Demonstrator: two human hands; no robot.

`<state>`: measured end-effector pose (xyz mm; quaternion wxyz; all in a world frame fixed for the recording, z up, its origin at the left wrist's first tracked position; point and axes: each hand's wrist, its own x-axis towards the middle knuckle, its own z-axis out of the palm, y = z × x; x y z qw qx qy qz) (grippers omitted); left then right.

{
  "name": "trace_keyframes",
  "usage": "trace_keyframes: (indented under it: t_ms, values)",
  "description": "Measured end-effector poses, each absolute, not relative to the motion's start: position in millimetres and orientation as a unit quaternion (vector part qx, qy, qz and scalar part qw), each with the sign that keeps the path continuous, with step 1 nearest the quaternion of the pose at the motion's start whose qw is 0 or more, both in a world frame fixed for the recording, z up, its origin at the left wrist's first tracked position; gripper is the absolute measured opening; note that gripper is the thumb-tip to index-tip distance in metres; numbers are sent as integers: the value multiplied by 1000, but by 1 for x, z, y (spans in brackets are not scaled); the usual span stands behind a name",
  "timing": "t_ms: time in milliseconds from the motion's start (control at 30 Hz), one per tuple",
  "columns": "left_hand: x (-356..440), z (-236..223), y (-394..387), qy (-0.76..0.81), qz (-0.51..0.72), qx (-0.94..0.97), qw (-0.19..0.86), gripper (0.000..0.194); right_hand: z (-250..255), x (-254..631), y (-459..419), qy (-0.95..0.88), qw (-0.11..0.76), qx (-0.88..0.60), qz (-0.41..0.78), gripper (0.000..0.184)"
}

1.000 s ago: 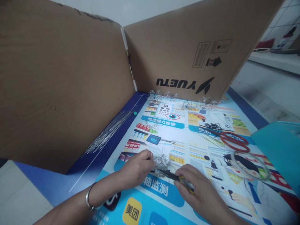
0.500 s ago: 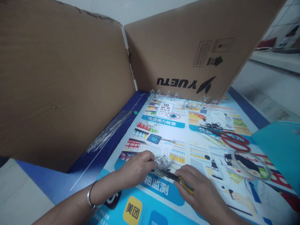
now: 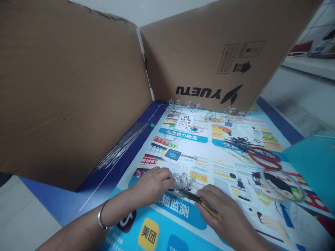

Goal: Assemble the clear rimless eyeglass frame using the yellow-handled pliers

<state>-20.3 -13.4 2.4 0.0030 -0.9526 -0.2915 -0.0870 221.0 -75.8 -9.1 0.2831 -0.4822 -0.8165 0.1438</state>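
Two cardboard panels (image 3: 73, 97), upper left and upper right. One printed sheet (image 3: 193, 218), centre to lower right. One bundle of wires (image 3: 123, 148), left of centre, strands too many to count. One left hand (image 3: 153, 186), low centre, fingers pinched on one wire piece (image 3: 183, 181). One right hand (image 3: 220, 209), lower right, fingers wrapped round one pliers (image 3: 193, 197). One scissors (image 3: 264, 157), right. One ring (image 3: 303, 195), lower right. Wire piece just below centre, at pliers' tips. One green bead (image 3: 152, 125), near centre.

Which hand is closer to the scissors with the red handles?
Right: the right hand, holding pliers, is on the near side of the scissors and a bit left of them. The left hand is farther left, at the wiry bundle.
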Motion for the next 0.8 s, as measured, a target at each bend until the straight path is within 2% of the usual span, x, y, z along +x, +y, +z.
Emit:
trace_keyframes:
  t_ms: [267,533,800]
  values:
    - [-20,2,-13,-291,-72,-954,-1,20,-10,222,-77,-813,265,-488,172,15]
    - [-19,9,-14,-305,-76,-947,-61,18,-8,223,-74,-769,241,-516,291,14]
    - [-20,-1,-11,-324,-29,-942,-75,15,-11,224,-75,-781,251,-508,261,14]
